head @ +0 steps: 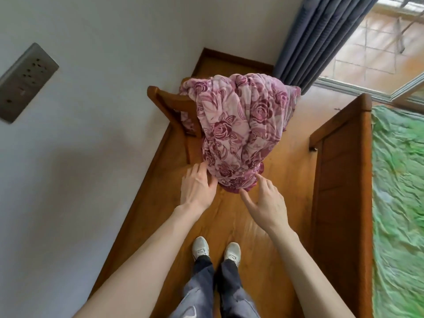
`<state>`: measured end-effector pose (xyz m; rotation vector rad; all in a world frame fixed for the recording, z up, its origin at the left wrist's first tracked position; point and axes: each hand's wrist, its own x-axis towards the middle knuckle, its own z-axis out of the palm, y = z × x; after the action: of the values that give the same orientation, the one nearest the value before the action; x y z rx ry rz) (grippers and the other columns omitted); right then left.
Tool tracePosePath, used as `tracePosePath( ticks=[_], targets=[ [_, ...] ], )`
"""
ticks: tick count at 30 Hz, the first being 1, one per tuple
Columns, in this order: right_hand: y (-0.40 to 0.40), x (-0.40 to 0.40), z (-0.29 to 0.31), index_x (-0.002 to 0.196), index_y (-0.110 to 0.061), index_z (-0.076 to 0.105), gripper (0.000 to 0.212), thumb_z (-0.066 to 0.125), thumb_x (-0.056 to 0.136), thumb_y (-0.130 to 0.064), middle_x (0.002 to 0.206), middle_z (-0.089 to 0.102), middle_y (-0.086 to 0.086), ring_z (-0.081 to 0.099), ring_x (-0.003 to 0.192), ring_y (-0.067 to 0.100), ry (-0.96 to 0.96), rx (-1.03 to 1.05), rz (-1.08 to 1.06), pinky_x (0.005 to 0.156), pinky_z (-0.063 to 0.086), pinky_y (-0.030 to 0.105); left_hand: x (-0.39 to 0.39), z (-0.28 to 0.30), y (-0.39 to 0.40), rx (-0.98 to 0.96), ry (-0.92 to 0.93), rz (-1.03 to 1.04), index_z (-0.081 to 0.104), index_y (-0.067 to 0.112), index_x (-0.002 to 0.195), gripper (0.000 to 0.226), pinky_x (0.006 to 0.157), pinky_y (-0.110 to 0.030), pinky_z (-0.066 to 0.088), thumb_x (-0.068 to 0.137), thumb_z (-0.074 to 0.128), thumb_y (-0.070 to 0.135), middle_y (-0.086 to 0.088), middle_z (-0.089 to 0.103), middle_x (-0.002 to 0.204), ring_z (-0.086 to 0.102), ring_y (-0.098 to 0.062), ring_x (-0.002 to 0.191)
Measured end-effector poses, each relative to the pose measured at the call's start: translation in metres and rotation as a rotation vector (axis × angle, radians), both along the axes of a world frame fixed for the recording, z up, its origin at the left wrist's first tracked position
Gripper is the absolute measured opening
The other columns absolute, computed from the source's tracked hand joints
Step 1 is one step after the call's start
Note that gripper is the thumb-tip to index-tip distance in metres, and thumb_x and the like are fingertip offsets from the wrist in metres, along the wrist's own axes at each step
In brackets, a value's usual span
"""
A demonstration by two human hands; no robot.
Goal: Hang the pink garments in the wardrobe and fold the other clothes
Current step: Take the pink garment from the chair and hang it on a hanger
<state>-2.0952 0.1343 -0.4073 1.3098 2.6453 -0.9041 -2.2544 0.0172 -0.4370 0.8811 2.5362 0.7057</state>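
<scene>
1. Head view: pink rose-print garment (238, 131) is draped over the back of a wooden chair (169, 106) by the white wall (91, 111), bunched at the top, lower end hanging toward the wooden floor (229, 216); bed (344, 168) with green sheet (399, 203) stands to the right, apart from the chair.
2. Left hand (197, 187): open, fingers together, tips touching the garment's lower left edge; nothing gripped yet.
3. Right hand (266, 200): open, fingers spread, index tip at the lower right edge (touching or just short, cannot tell); holds nothing.
4. Handling, my judgement: soft, light, limp cloth, will sag and slide off the chair once lifted; likely snags on the chair back if pulled down; better to pinch both lower corners or gather at the bunched top and lift up and off.
5. Hidden: chair seat and legs mostly covered; garment type (dress, robe?) unclear, no collar or sleeves visible; far side of cloth behind the chair unseen; no wardrobe, hanger or other clothes in view; curtain (321, 37) cut off at top.
</scene>
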Motion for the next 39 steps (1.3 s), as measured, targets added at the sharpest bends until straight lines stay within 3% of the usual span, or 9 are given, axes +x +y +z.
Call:
tracePosePath(
  ticks=[6, 12, 17, 21, 23, 26, 30, 33, 39],
  targets=[
    [0.009, -0.021, -0.058, 0.151, -0.020, 0.044, 0.069, 0.060, 0.097, -0.059, 0.145, 0.056, 0.001, 0.059, 0.122, 0.019, 0.184, -0.936, -0.719, 0.098, 0.051, 0.038, -0.010, -0.050, 0.022, 0.096, -0.209, 0.215, 0.043, 0.024, 0.150, 0.047, 0.098, -0.035, 0.053, 0.107, 0.047, 0.044, -0.002, 0.055, 0.145, 0.057, -0.025, 0.129],
    [0.018, -0.032, -0.118, 0.161, -0.014, 0.025, 0.085, 0.067, 0.096, -0.049, 0.161, 0.034, 0.024, 0.042, 0.146, 0.039, 0.442, -1.295, -1.281, 0.116, 0.042, 0.054, -0.025, -0.084, 0.045, 0.371, -1.121, 0.913, 0.042, 0.027, 0.154, 0.057, 0.118, -0.045, 0.040, 0.103, 0.055, 0.050, 0.001, 0.048, 0.154, 0.047, -0.024, 0.140],
    [0.030, -0.035, -0.126, 0.154, -0.008, 0.040, 0.070, 0.062, 0.099, -0.044, 0.153, 0.052, 0.012, 0.046, 0.145, 0.028, 0.673, -1.423, -1.345, 0.125, 0.028, 0.046, -0.030, -0.085, 0.048, 0.478, -1.343, 0.840, 0.065, 0.022, 0.126, 0.033, 0.118, -0.044, 0.040, 0.100, 0.064, 0.042, -0.006, 0.065, 0.137, 0.058, -0.023, 0.128],
    [0.032, -0.029, -0.110, 0.131, -0.009, 0.066, 0.041, 0.072, 0.094, -0.026, 0.129, 0.068, 0.005, 0.064, 0.123, 0.021, 0.729, -1.368, -1.339, 0.115, 0.046, 0.040, -0.028, -0.078, 0.043, 0.489, -1.248, 0.918, 0.060, 0.014, 0.138, 0.049, 0.098, -0.043, 0.060, 0.096, 0.074, 0.033, -0.009, 0.072, 0.127, 0.072, -0.026, 0.111],
    [0.030, -0.022, -0.096, 0.115, -0.008, 0.068, 0.023, 0.072, 0.094, -0.018, 0.121, 0.072, 0.012, 0.070, 0.114, 0.026, 0.664, -1.247, -1.318, 0.102, 0.055, 0.039, -0.022, -0.065, 0.038, 0.464, -1.127, 0.884, 0.061, 0.018, 0.121, 0.027, 0.090, -0.038, 0.062, 0.098, 0.072, 0.030, -0.003, 0.073, 0.115, 0.071, -0.024, 0.106],
    [0.024, -0.007, -0.068, 0.121, -0.005, 0.066, 0.029, 0.071, 0.095, -0.015, 0.110, 0.075, 0.017, 0.073, 0.100, 0.027, 0.593, -1.046, -1.230, 0.082, 0.059, 0.036, -0.010, -0.035, 0.028, 0.380, -0.838, 0.715, 0.063, 0.020, 0.110, 0.011, 0.069, -0.019, 0.052, 0.101, 0.068, 0.022, 0.006, 0.069, 0.103, 0.069, -0.019, 0.107],
    [0.011, 0.015, -0.020, 0.131, -0.007, 0.059, 0.040, 0.070, 0.095, -0.019, 0.116, 0.072, 0.019, 0.074, 0.102, 0.026, 0.583, -0.801, -1.059, 0.099, 0.059, 0.045, -0.001, 0.007, 0.012, 0.323, -0.519, 0.452, 0.039, 0.021, 0.128, 0.046, 0.078, -0.015, 0.051, 0.096, 0.072, 0.018, 0.013, 0.059, 0.109, 0.065, -0.011, 0.105],
    [0.005, 0.030, 0.025, 0.148, -0.029, 0.035, 0.064, 0.073, 0.097, -0.026, 0.122, 0.061, 0.004, 0.070, 0.105, 0.016, 0.681, -0.609, -0.918, 0.094, 0.057, 0.036, 0.002, 0.033, 0.001, 0.294, -0.296, 0.154, 0.047, 0.025, 0.138, 0.049, 0.093, -0.018, 0.049, 0.096, 0.073, 0.024, 0.010, 0.063, 0.124, 0.061, -0.006, 0.113],
    [0.023, 0.042, 0.095, 0.111, -0.015, 0.072, 0.017, 0.060, 0.102, -0.005, 0.096, 0.071, 0.002, 0.072, 0.085, 0.012, 0.804, -0.395, -0.568, 0.068, 0.057, 0.019, -0.008, 0.071, -0.018, 0.165, -0.076, -0.074, 0.072, 0.018, 0.126, 0.026, 0.097, -0.019, 0.053, 0.103, 0.060, 0.020, 0.003, 0.067, 0.130, 0.066, -0.015, 0.118]
  ],
)
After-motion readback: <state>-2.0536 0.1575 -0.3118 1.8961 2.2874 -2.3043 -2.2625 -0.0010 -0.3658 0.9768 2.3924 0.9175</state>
